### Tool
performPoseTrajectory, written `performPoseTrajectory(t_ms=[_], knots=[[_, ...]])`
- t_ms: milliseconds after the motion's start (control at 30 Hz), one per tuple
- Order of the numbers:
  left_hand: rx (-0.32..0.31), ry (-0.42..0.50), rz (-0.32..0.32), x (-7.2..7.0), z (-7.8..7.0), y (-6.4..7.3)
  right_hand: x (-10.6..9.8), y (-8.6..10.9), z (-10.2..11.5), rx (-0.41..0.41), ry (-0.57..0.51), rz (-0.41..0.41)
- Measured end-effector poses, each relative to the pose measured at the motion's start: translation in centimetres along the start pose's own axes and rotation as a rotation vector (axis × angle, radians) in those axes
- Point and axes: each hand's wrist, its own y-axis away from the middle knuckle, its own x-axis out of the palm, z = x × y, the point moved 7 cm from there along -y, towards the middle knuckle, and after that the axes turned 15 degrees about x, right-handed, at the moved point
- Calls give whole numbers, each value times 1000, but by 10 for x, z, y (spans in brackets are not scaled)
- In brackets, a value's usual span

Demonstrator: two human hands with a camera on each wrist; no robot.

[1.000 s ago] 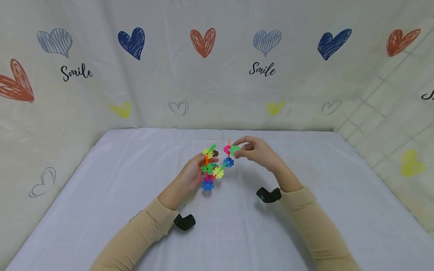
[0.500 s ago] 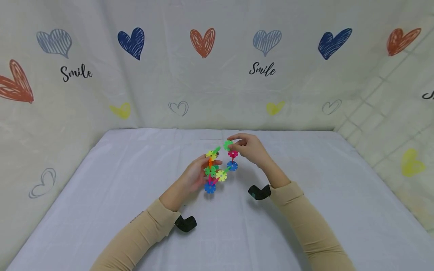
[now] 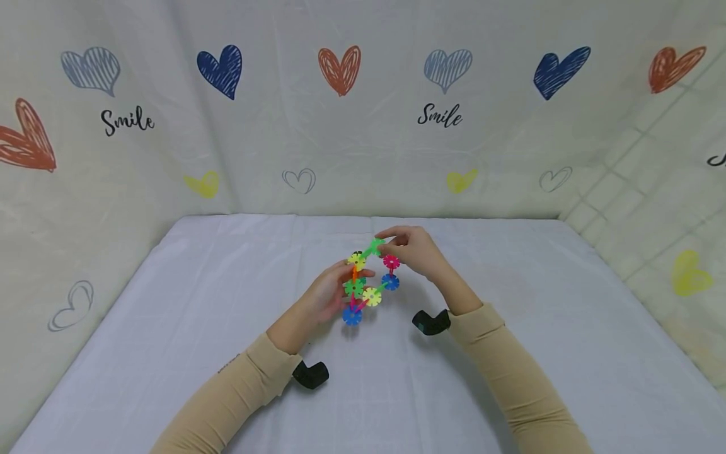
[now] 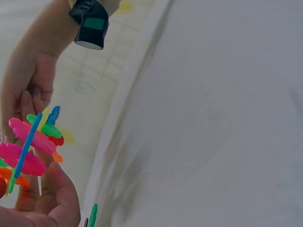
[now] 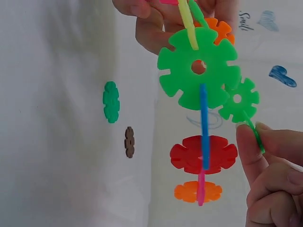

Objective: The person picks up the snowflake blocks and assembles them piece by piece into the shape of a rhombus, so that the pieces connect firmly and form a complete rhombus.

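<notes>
Above the table, a chain of notched plastic snowflake discs bends into a ring, with a blue disc (image 3: 352, 315) at its bottom and a pink disc (image 3: 391, 261) on its right. My left hand (image 3: 326, 293) holds the ring's left side, by an upright orange disc below a yellow disc (image 3: 356, 260). At the top, thumb and index finger of my right hand (image 3: 418, 253) pinch a green disc (image 5: 256, 137), seen edge-on in the right wrist view. Its edge meets another green disc (image 5: 237, 100) of the chain. Pink discs (image 4: 33, 135) lie between the left fingers in the left wrist view.
Two loose discs lie on the white cloth beyond the chain, one teal (image 5: 111, 102) and one brown (image 5: 129, 142). Each wrist carries a black camera mount (image 3: 312, 375). A white curtain (image 3: 374, 139) printed with hearts stands behind the table (image 3: 227, 265).
My right hand has moved left with the green disc, bringing it against the green disc by the yellow one. The chain's gap at the top has closed up. The left hand shifted slightly right.
</notes>
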Motion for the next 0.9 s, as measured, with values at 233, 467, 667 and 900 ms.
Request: performPoseTrajectory(t_ms=[233, 467, 667, 900], knots=[[3, -11, -1, 0, -1, -1, 13, 0, 0, -6, 7, 43], [-37, 50, 18, 5, 1, 2, 19, 3, 5, -31, 20, 14], [-32, 66, 12, 4, 1, 2, 20, 3, 7, -42, 27, 9], [-17, -25, 34, 2, 2, 2, 21, 3, 7, -35, 20, 19]])
